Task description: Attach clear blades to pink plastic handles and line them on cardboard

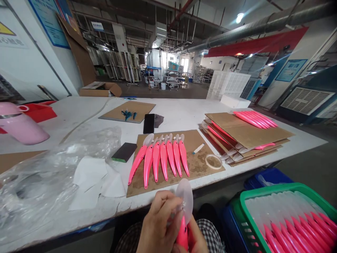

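A pink fishing lure (182, 232) with a clear, spoon-shaped lip points upward in front of me, just off the table's near edge. My left hand (160, 223) is closed, its thumb and fingers pinched at the base of the lip. Around the lure's body, lower down, my right hand (198, 236) is wrapped, partly hidden behind it. Whether anything small sits between the left fingertips cannot be made out. Beyond my hands, several pink lures (163, 160) lie side by side on a cardboard sheet (196, 168), lips facing away from me.
A green basket (244, 207) of pink lures stands at lower right. Cardboard layers (226, 130) with lures are stacked on the table's right. A tape ring (213, 161), dark sanding block (124, 152), phone (149, 123), plastic wrap (60, 175) and pink bottle (23, 126) lie about.
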The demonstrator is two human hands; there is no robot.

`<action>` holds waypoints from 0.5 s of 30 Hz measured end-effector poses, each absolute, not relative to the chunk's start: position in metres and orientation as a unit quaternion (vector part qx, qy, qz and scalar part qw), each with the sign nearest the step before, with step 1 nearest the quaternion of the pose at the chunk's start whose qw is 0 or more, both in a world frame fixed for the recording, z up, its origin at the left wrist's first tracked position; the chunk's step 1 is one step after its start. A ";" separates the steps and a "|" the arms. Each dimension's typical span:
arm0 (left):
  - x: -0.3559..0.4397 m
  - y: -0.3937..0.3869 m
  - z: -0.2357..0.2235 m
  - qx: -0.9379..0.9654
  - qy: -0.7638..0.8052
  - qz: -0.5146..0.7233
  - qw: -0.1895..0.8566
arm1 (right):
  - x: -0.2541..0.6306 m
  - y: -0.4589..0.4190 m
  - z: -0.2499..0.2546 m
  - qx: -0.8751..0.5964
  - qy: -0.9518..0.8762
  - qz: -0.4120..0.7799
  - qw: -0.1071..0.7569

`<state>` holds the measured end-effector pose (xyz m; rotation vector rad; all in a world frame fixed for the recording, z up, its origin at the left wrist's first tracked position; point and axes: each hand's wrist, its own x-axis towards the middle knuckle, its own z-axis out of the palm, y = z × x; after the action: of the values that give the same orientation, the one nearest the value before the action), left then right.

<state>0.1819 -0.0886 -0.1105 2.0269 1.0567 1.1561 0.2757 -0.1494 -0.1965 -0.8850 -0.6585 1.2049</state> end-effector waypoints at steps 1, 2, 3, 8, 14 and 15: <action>0.184 -0.089 -0.111 0.760 0.410 0.419 0.282 | 0.277 -0.149 -0.195 -0.393 -0.295 0.543 0.681; 0.185 -0.089 -0.111 0.765 0.418 0.406 0.273 | 0.279 -0.150 -0.193 -0.393 -0.296 0.549 0.676; 0.186 -0.089 -0.111 0.774 0.420 0.395 0.261 | 0.281 -0.150 -0.192 -0.392 -0.297 0.555 0.671; 0.182 -0.078 -0.106 0.829 0.375 0.339 0.241 | 0.290 -0.154 -0.191 -0.402 -0.314 0.553 0.659; 0.168 -0.069 -0.096 0.813 0.338 0.347 0.323 | 0.288 -0.163 -0.201 -0.421 -0.282 0.583 0.636; 0.166 -0.070 -0.096 0.796 0.333 0.377 0.337 | 0.288 -0.164 -0.202 -0.424 -0.277 0.578 0.640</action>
<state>0.1664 -0.0702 -0.0963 2.0756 0.8668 0.9819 0.2876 -0.1637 -0.2020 -0.9674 -0.6310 1.3177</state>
